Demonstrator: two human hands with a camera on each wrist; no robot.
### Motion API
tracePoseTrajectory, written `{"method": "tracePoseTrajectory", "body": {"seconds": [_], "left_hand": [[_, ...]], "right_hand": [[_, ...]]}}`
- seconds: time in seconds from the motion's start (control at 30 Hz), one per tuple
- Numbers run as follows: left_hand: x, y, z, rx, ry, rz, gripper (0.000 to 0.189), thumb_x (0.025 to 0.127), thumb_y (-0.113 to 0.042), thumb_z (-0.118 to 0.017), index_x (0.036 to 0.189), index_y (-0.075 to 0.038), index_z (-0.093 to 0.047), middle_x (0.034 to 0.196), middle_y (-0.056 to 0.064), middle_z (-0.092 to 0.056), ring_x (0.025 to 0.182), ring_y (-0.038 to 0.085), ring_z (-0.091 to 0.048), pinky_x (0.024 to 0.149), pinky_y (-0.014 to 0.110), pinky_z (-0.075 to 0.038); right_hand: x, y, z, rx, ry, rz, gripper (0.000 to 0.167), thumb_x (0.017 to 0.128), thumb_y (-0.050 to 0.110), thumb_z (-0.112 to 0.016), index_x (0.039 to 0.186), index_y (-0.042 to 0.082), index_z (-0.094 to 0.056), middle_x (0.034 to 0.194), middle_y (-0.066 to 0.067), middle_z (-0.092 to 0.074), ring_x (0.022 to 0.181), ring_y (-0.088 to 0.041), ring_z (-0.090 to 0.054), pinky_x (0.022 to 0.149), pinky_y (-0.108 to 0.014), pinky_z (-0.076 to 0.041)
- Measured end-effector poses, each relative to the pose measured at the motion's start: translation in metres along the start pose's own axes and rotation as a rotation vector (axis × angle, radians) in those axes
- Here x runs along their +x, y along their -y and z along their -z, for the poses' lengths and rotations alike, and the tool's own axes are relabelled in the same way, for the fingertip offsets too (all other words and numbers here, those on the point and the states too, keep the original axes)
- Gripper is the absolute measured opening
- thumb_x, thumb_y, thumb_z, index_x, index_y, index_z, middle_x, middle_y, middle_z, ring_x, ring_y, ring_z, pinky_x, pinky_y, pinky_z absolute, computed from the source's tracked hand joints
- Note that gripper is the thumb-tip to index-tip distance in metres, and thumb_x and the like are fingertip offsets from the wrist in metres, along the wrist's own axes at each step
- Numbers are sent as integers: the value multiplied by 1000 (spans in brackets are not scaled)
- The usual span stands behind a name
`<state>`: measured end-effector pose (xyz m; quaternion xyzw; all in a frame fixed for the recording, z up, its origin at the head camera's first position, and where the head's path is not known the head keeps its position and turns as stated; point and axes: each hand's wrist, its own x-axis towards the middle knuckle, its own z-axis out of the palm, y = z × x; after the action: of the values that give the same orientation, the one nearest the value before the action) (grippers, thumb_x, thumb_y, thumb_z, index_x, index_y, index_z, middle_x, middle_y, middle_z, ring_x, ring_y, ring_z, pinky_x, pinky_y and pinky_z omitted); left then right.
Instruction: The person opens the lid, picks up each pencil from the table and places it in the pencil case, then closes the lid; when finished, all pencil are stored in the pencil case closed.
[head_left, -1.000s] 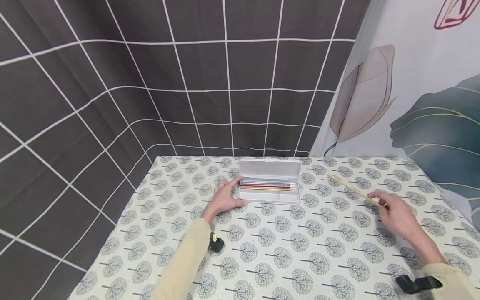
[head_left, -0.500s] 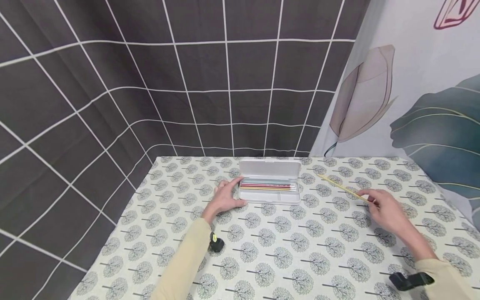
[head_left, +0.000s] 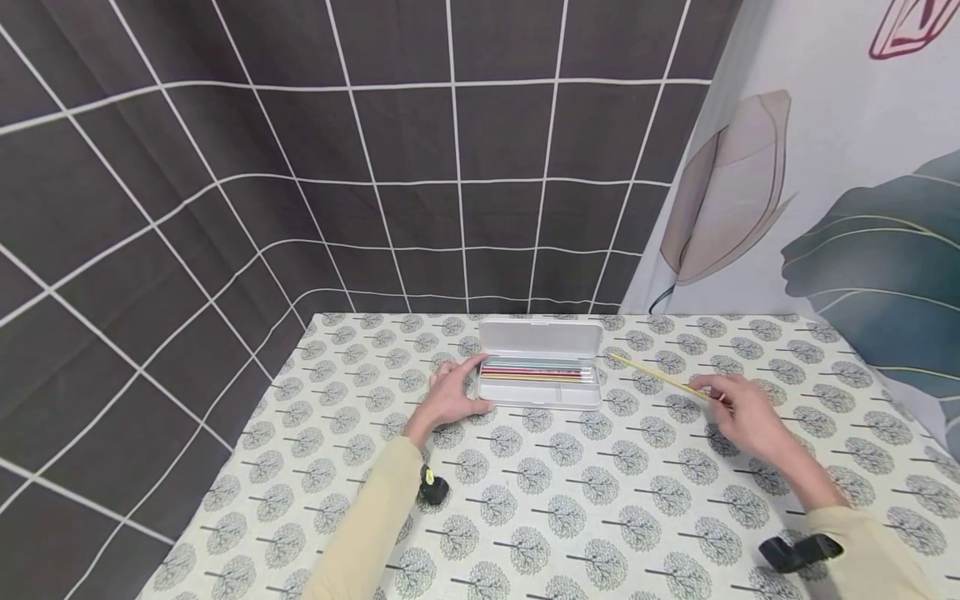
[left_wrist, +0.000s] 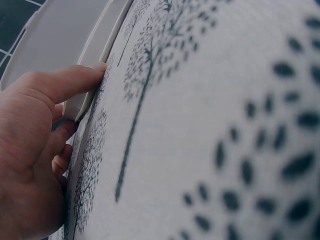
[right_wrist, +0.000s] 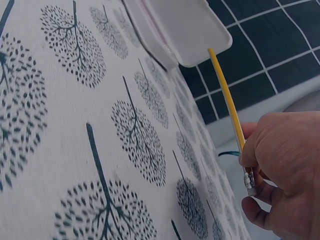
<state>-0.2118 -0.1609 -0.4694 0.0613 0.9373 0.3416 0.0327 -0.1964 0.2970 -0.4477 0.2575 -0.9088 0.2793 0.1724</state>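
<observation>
A white pencil case [head_left: 517, 391] lies with its lid raised at the back of the table, several coloured pencils [head_left: 532, 372] side by side in its rear part. My left hand [head_left: 448, 397] grips the case's left end, thumb at the front corner and index finger toward the back. In the left wrist view the thumb presses the case edge [left_wrist: 100, 55]. To the right, my right hand [head_left: 746, 414] pinches a yellow pencil [head_left: 654, 374] near its eraser end. The pencil's other end points left toward the case, apart from it, as the right wrist view also shows.
A cloth printed with grey trees [head_left: 562, 492] covers the table. Behind it hangs a dark curtain with white grid lines [head_left: 397, 133], and at the right a pale curtain with large leaves [head_left: 885, 242]. Each wrist wears a black camera.
My right hand has moved left with the yellow pencil, bringing its far end closer to the case. My left hand and the case have stayed in place.
</observation>
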Motion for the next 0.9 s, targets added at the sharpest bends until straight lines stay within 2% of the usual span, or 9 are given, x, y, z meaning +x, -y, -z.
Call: {"method": "tracePoseTrajectory", "body": {"seconds": [0.17, 0.43, 0.67, 0.9], "left_hand": [[0, 0, 0, -3, -3, 0, 96, 72, -33, -89, 154, -31, -40, 133, 17, -47, 122, 33, -39, 98, 52, -35], [0, 0, 0, 0, -6, -5, 95, 72, -33, -89, 153, -30, -41, 133, 17, -49, 123, 31, -39, 99, 50, -33], [-1, -2, 1, 7, 1, -20, 96, 72, -33, -89, 154, -27, -40, 131, 17, -51, 124, 31, -39, 101, 50, -32], [1, 0, 1, 10, 2, -14, 96, 72, -33, -89, 154, -28, -40, 131, 16, -51, 122, 30, -39, 100, 49, -33]], "right_hand": [[5, 4, -5, -1, 6, 5, 45, 75, -21, -63, 111, 5, -67, 84, -6, -57, 73, -20, -54, 58, -29, -48], [17, 12, -14, 8, -2, 84, 46, 74, -23, -62, 110, 5, -68, 80, -3, -55, 71, -14, -47, 58, -27, -43], [27, 21, -21, 43, 33, 84, 47, 72, -24, -63, 109, 4, -67, 83, -7, -57, 72, -16, -50, 58, -27, -47], [35, 33, -28, 50, 52, 85, 46, 75, -22, -62, 112, 5, -68, 93, -13, -61, 74, -19, -54, 58, -29, -47]]}}
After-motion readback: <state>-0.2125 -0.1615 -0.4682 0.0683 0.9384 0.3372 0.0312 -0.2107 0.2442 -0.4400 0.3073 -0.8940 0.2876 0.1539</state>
